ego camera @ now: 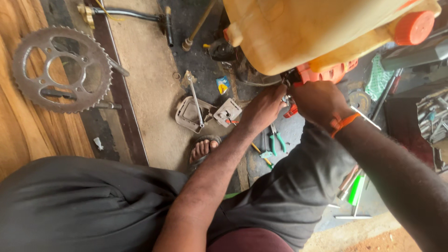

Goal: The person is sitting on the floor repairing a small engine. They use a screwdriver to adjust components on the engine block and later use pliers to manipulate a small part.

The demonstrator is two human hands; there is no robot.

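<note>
Up close, the left hand (263, 109) and right hand (317, 100) meet at a small metal part (285, 99) under the yellow tank (298, 32), fingers pinched around it; pliers (276, 140) lie below.

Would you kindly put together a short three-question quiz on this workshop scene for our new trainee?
1. True or false: both hands work at the orange base under the yellow tank.
2. Which wrist wears the orange band: A left, B right?
3. What toothed metal part lies on the wooden board at far left?

Key:
1. True: the left hand and right hand meet at the orange base.
2. B.
3. A sprocket.
</note>
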